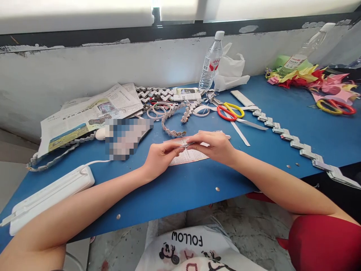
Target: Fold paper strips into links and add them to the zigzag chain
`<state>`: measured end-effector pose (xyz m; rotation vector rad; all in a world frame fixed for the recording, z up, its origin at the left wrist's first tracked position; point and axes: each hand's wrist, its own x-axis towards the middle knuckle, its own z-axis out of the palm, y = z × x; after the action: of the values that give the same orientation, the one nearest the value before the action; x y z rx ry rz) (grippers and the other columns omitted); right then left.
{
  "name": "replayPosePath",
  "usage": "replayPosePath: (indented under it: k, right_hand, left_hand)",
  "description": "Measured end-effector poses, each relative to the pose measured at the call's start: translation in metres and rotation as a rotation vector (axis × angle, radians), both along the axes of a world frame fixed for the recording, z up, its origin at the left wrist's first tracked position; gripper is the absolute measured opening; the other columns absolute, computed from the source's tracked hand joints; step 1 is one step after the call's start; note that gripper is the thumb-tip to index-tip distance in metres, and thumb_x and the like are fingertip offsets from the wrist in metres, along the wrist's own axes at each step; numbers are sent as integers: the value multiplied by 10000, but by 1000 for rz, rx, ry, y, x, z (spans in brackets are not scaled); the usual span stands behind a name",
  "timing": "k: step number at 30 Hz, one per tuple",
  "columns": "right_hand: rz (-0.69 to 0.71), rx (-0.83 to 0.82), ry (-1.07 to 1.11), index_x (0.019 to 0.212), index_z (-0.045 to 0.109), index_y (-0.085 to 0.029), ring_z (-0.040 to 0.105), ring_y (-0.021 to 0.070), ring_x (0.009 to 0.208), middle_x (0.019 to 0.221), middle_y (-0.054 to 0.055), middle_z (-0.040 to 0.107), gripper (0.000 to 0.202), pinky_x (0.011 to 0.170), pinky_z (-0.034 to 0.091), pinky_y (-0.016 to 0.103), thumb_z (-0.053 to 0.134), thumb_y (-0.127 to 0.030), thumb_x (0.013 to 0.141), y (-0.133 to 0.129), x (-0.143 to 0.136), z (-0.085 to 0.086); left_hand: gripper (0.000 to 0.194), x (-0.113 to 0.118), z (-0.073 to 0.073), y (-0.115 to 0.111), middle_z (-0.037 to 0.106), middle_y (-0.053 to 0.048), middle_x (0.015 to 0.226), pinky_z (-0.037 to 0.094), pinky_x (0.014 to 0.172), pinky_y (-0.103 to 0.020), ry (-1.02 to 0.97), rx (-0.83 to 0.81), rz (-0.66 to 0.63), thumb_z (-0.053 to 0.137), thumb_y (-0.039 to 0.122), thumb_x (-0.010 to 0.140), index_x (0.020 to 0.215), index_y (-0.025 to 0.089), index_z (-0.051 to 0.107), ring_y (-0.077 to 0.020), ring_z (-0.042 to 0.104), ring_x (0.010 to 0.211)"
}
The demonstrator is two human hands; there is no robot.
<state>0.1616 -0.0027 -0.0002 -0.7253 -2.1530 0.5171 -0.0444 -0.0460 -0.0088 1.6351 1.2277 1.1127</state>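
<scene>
Over the blue table (180, 195), both hands meet at a small folded strip of paper (186, 145). My left hand (158, 161) is closed, pinching its left end between thumb and fingers. The right end is in the closed fingertips of my right hand (216, 146). A printed paper sheet (188, 157) lies flat just beneath the hands, partly covered by them. Beyond the hands is a curved band of woven folded paper (168, 128). Scissors with red and yellow handles (227, 117) rest behind my right hand, beside white paper strips (240, 134).
A zigzag folded-paper chain (295, 144) runs along the right. Newspapers (93, 113) and a white power strip (53, 199) with a cable lie on the left. At the back stand a water bottle (211, 62) and a plastic bag (231, 69). Colourful paper scraps (307, 79) and more scissors (335, 107) are far right.
</scene>
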Motion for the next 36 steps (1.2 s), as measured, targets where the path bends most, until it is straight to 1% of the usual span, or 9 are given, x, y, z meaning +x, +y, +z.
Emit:
replayPosePath:
  k: [6,10,15,21,27,29,31,33,36]
  right_hand:
    - [44,9,41,887,734,-260,677,179,711,802,27,754,148,689,531,335,597,-317,889,0,1,0]
    - [46,-93,105,883,727,-242,682,172,665,698,12,726,134,681,536,331,606,-300,884,-3,-1,4]
    - [58,-215,175,880,723,-215,677,155,639,723,16,707,110,634,548,306,632,-274,867,-7,-4,3]
    - [4,-246,216,879,715,-195,662,144,610,742,25,692,140,614,557,302,633,-307,868,-7,-8,-4]
    - [17,-161,224,873,703,-178,640,119,567,722,16,686,108,565,546,263,625,-253,872,-6,-10,-8]
    - [18,-128,194,888,705,-176,642,117,576,723,16,692,100,570,545,255,620,-226,877,-5,-10,-8]
    - [14,-55,123,913,710,-185,648,126,610,701,11,694,109,605,544,261,606,-212,891,-4,-10,-6]
    - [30,45,39,960,713,-201,663,140,682,739,19,714,135,656,546,273,589,-215,909,-2,-8,-5]
    - [79,170,-31,1047,699,-209,681,150,783,878,47,738,175,703,557,273,577,-233,924,1,-6,-4]
  left_hand:
    - [250,1,2,-1,754,-49,785,567,710,-313,-10,-20,-31,684,412,800,852,181,763,-198,688,742]
    - [273,2,3,-2,757,-64,823,576,734,-328,-39,-35,-43,670,430,811,870,178,756,-211,703,776]
    - [276,2,5,-2,757,-60,802,575,718,-316,-45,-55,-44,685,439,799,860,178,751,-207,706,765]
    - [291,3,5,-2,758,-66,797,570,704,-305,-61,-87,-31,696,443,789,850,161,733,-198,705,755]
    - [374,6,8,-3,760,-85,845,585,753,-330,-152,-214,-82,690,494,780,909,142,689,-217,719,831]
    - [376,6,9,-2,759,-85,863,586,742,-323,-165,-255,-98,698,489,776,929,146,680,-215,720,838]
    - [379,5,10,0,757,-84,859,588,714,-317,-189,-307,-122,701,490,774,936,147,677,-211,722,815]
    - [387,4,9,3,754,-82,831,589,684,-314,-222,-363,-144,707,501,764,908,143,675,-207,724,771]
    - [394,3,9,6,753,-78,811,587,667,-308,-260,-414,-145,738,505,728,861,140,669,-207,726,738]
